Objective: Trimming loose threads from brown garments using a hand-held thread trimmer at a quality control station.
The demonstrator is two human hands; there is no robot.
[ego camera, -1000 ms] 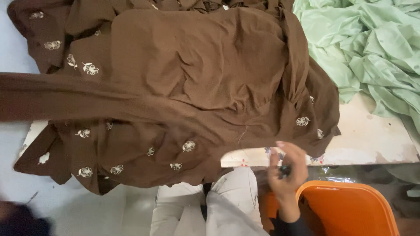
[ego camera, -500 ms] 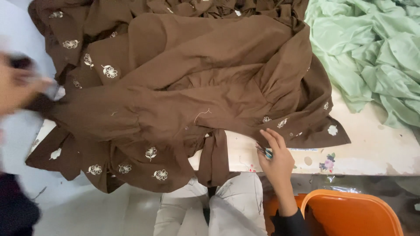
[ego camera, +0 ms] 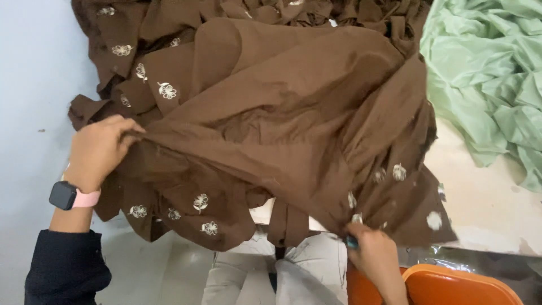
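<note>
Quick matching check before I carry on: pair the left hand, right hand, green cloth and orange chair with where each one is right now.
Things:
1. left hand
2. right hand
3. green cloth
4. orange chair

Places:
A. bottom right corner, below the table edge
B. gripping a fold of the brown garment at its left side
C. heaped on the table's right side
D. at the garment's lower hem, pinching a small dark tool

Pairs: 1-B, 2-D, 3-C, 4-A

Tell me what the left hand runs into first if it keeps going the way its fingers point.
The left hand points rightward, already pinching a fold of the brown embroidered fabric. Going straight on, it would likely meet more of that bunched brown cloth first; the depth of the folds is hard to judge.
</note>
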